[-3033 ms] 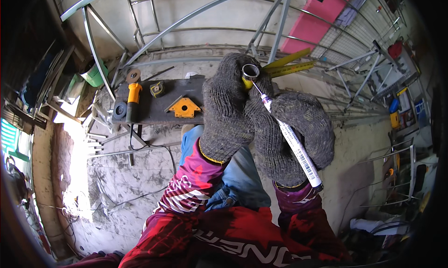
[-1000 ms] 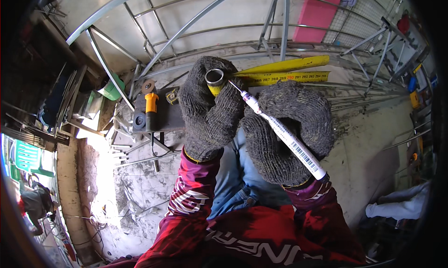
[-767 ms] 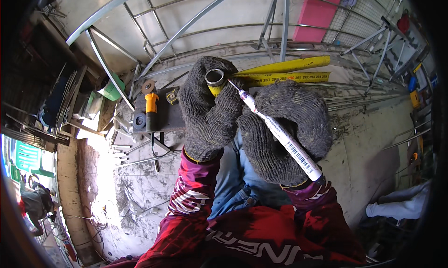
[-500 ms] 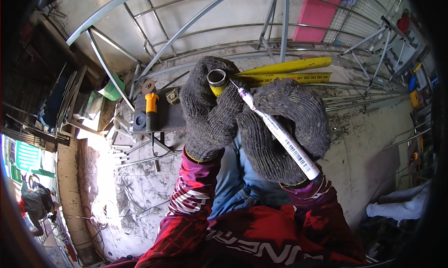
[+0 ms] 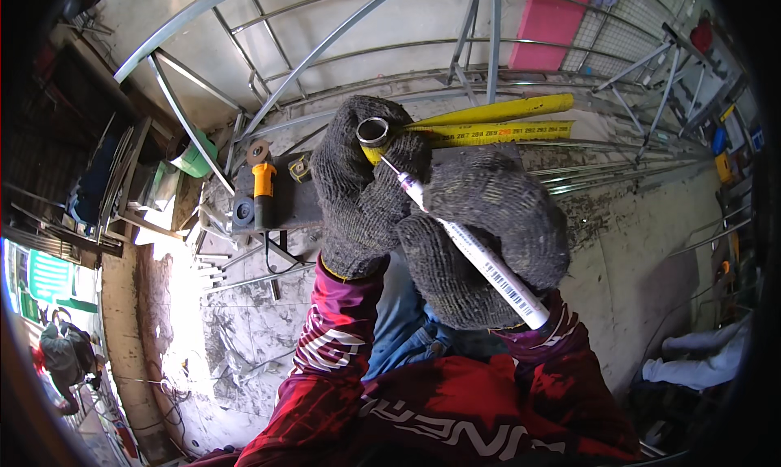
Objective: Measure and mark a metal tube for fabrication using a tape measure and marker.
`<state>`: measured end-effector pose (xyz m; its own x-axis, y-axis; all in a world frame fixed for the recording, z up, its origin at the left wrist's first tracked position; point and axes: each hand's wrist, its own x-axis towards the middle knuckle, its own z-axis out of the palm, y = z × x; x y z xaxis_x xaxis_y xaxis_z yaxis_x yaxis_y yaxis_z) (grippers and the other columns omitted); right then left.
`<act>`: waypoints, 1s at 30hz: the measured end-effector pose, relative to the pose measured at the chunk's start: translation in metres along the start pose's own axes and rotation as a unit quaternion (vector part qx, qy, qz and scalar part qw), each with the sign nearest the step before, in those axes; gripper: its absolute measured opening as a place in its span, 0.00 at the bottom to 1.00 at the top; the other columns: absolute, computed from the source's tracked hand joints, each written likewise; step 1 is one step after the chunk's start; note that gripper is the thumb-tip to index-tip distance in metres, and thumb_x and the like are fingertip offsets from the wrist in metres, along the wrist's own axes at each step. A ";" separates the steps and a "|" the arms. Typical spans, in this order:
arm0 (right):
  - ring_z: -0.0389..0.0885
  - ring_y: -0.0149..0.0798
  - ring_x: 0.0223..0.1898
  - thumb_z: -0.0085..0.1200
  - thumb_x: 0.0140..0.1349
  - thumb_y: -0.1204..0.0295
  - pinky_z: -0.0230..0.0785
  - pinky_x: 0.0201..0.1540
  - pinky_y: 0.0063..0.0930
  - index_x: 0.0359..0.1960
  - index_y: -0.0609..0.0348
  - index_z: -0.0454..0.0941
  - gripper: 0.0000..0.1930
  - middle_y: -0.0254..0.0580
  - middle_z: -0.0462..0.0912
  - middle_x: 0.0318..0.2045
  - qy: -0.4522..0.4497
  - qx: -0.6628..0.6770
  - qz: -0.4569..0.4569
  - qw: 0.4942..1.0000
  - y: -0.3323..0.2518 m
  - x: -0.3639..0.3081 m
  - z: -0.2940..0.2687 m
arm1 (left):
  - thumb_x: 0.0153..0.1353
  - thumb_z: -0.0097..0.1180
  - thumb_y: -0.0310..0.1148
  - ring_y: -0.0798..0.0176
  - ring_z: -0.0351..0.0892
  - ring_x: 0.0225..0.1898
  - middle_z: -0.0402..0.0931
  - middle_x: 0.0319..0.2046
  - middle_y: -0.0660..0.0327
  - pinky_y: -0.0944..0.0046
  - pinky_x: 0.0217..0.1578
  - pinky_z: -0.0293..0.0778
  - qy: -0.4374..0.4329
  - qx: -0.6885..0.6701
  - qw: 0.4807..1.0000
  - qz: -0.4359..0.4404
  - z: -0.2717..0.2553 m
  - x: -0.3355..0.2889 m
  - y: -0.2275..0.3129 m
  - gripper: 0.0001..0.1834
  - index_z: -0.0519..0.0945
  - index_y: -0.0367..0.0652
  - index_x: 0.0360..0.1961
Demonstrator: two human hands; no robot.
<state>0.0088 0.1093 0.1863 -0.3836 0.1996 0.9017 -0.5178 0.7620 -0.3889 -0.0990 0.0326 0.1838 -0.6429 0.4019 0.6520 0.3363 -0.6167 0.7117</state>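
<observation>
Both my hands wear dark grey knitted gloves. My left hand (image 5: 358, 190) is closed round a short metal tube (image 5: 373, 130), its round open end facing up, with a yellow tape measure blade (image 5: 496, 131) wrapped against it. The blade's two lengths stick out to the right, one above the other. My right hand (image 5: 492, 231) grips a white paint marker (image 5: 480, 251) slantwise. Its thin tip rests at or very near the yellow tape just below the tube's rim; contact is hard to tell.
An orange and black angle grinder (image 5: 263, 192) lies on a dark board at left, beside a small tape measure case (image 5: 300, 168). Grey metal frames (image 5: 325, 44) rise ahead. Long metal rods (image 5: 626, 178) lie at right. Another person (image 5: 67, 353) bends at far left.
My right hand has moved left and slightly down, bringing the marker tip onto or close to the tape at the tube. The left hand and tube have shifted slightly left.
</observation>
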 end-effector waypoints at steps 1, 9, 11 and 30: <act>0.85 0.49 0.38 0.68 0.52 0.73 0.78 0.41 0.41 0.42 0.57 0.81 0.15 0.44 0.84 0.35 -0.003 0.018 0.008 1.000 0.001 -0.001 -0.001 | 0.62 0.62 0.28 0.71 0.77 0.27 0.78 0.27 0.61 0.70 0.29 0.74 -0.001 -0.001 1.000 0.000 0.001 0.001 0.002 0.09 0.77 0.35 0.38; 0.81 0.50 0.45 0.62 0.58 0.71 0.75 0.50 0.40 0.50 0.62 0.74 0.19 0.49 0.79 0.45 0.133 0.288 0.119 0.941 0.006 -0.048 -0.029 | 0.58 0.62 0.26 0.68 0.76 0.31 0.79 0.30 0.59 0.67 0.34 0.74 0.000 0.080 0.997 -0.003 0.002 0.002 0.000 0.09 0.77 0.34 0.38; 0.72 0.48 0.65 0.48 0.72 0.65 0.69 0.65 0.38 0.69 0.64 0.62 0.27 0.52 0.70 0.66 0.202 0.678 0.423 0.566 0.018 -0.103 -0.057 | 0.57 0.62 0.27 0.66 0.78 0.31 0.78 0.28 0.57 0.64 0.35 0.75 -0.011 0.125 0.992 0.029 0.005 0.002 -0.002 0.09 0.77 0.35 0.37; 0.81 0.34 0.27 0.59 0.65 0.63 0.74 0.29 0.24 0.44 0.70 0.77 0.18 0.44 0.82 0.31 -0.408 -0.140 0.224 0.874 -0.049 0.143 -0.108 | 0.55 0.60 0.31 0.39 0.76 0.29 0.73 0.26 0.48 0.50 0.29 0.71 -0.170 0.094 0.981 0.001 0.070 -0.023 0.001 0.10 0.74 0.40 0.34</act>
<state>0.0623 0.1670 0.3553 -0.9766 0.0981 0.1914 -0.0121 0.8635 -0.5042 -0.0356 0.0696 0.1877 -0.3859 0.6240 0.6795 0.4786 -0.4942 0.7257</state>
